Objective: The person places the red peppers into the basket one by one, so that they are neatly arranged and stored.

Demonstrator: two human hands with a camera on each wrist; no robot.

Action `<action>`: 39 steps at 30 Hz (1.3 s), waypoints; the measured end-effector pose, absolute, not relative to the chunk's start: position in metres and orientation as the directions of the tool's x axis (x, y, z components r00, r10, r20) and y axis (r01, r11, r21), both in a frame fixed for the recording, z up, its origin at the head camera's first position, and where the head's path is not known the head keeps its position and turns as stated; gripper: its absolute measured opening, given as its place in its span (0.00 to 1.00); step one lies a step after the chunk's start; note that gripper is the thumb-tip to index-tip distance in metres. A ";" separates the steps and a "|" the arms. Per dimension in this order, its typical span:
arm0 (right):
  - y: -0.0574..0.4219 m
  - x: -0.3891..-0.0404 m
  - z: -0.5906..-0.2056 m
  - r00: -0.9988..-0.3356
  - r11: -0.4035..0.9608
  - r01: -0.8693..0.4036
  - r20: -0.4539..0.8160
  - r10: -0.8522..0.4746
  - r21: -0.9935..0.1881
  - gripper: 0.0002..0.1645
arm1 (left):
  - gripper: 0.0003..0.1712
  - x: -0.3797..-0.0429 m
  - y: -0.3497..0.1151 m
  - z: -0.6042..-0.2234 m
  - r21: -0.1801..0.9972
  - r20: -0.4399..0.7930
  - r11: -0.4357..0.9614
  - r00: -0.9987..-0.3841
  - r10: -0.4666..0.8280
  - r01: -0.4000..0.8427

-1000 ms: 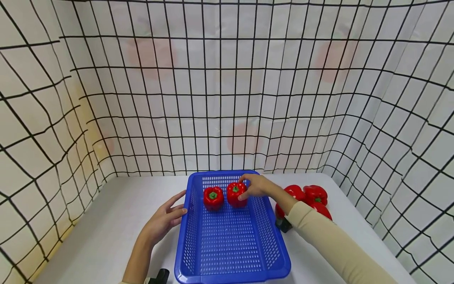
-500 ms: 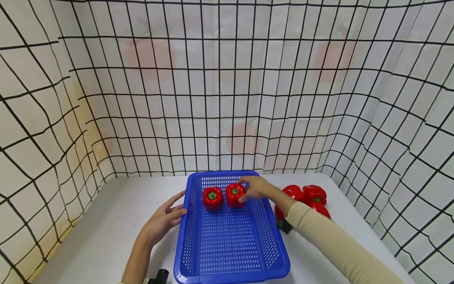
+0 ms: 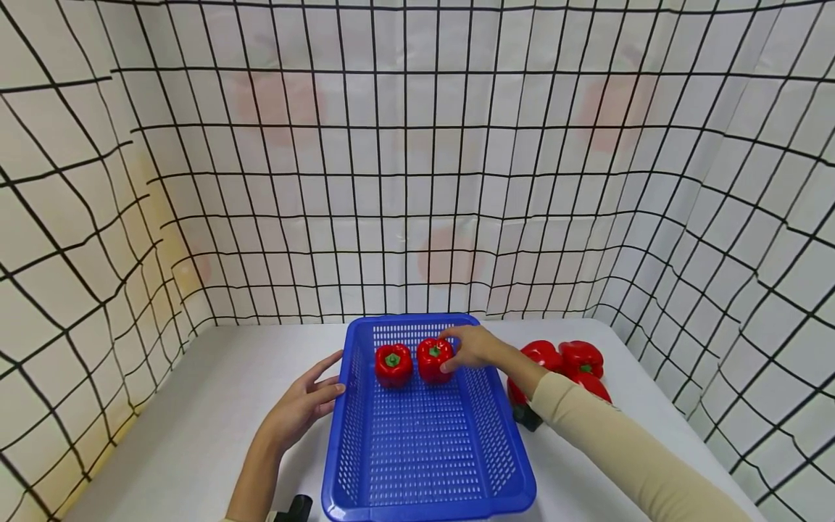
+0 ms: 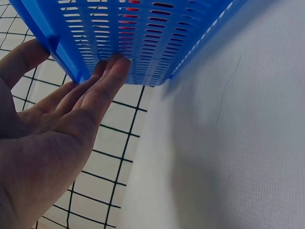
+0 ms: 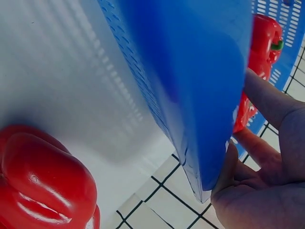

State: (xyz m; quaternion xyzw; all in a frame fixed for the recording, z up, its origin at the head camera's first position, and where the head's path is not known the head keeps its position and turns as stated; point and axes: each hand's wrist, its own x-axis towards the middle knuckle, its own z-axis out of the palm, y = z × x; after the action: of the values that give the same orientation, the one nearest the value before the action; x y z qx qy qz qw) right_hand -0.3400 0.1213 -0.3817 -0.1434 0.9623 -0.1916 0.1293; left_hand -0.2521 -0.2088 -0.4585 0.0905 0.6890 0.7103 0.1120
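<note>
The right hand (image 3: pixel 475 346) pinches a glossy red bell pepper (image 3: pixel 430 357) inside the blue perforated-plastic basket (image 3: pixel 420 453) — slick skin could slip; the left hand (image 3: pixel 298 404), straight-fingered, only touches the basket, which might skid.

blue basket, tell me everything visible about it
The blue basket looks like plastic: rectangular, open-topped, with a rim and slotted walls and floor. It sits upright on the white table, long sides running front to back. Two red peppers stand inside its far end. The left hand touches its left side; the right hand reaches over its right rim, pinching one pepper.
</note>
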 end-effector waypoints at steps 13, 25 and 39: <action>0.123 -0.338 -0.384 -0.929 0.880 -0.243 -0.164 -0.333 -0.409 0.43 | 0.44 -0.251 -0.208 -0.458 0.998 -0.042 -0.023 -0.961 0.274 -0.051; 0.134 -0.334 -0.375 -0.932 0.849 -0.251 -0.122 -0.342 -0.464 0.42 | 0.44 -0.251 -0.208 -0.457 0.999 -0.037 -0.009 -0.962 0.272 -0.041; 0.172 -0.320 -0.362 -0.957 0.787 -0.232 -0.012 -0.291 -0.572 0.40 | 0.43 -0.253 -0.210 -0.459 0.999 -0.026 -0.036 -0.955 0.297 -0.039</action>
State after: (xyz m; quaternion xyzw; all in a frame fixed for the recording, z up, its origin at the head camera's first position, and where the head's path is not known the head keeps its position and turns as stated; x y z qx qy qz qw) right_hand -0.3205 0.1720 -0.3615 -0.1384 0.9438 -0.2960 0.0498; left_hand -0.2534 -0.2099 -0.4587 0.0943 0.6843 0.7135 0.1175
